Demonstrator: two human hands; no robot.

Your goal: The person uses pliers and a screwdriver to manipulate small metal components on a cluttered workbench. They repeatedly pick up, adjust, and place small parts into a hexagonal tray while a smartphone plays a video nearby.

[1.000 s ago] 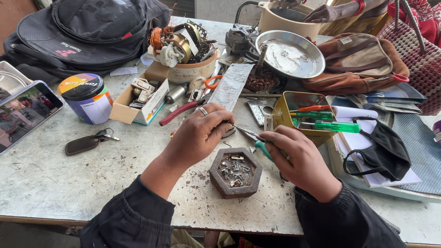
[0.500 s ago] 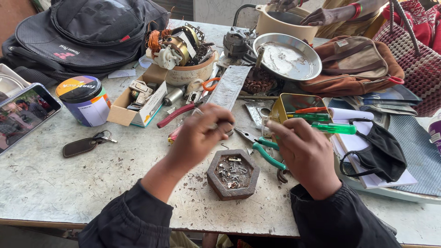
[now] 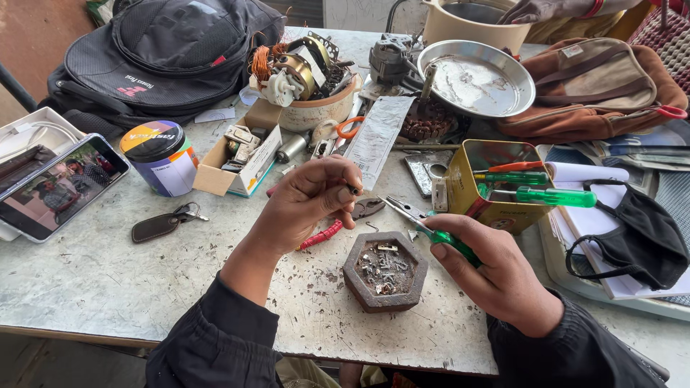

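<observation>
Cluttered table (image 3: 108,287): two hands, left (image 3: 309,197) pinching one small part (image 3: 353,190), right (image 3: 496,269) gripping one pliers (image 3: 424,223).

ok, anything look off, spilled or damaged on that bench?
Nothing spilled. The grey tabletop is scratched and littered with small debris by the hexagonal block of metal scraps. A black face mask lies among the tools.

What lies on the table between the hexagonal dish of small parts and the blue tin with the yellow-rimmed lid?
In the head view, the left hand and its forearm cross that stretch between the hexagonal dish and the blue tin; red-handled pliers lie beneath the hand.
</observation>
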